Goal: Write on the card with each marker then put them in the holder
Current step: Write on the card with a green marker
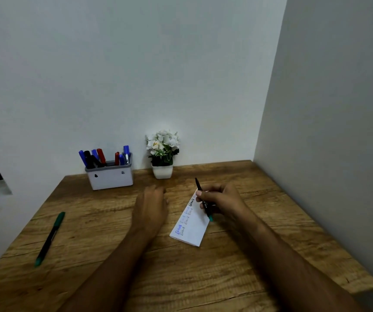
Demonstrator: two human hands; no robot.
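A white card [192, 228] with blue and black writing lies on the wooden table, right of centre. My right hand [222, 202] grips a black marker with a green end [203, 200] over the card's far end, its dark tip pointing up and away. My left hand [153, 204] rests palm down on the table just left of the card, holding nothing. A second green-capped marker [50, 238] lies on the table at the left. The white holder [110, 176] stands at the back against the wall, with several blue, red and black markers in it.
A small white pot of white flowers [163, 154] stands to the right of the holder by the wall. The wooden table [113, 255] sits in a corner, with walls behind and on the right. Its right edge ends near the side wall.
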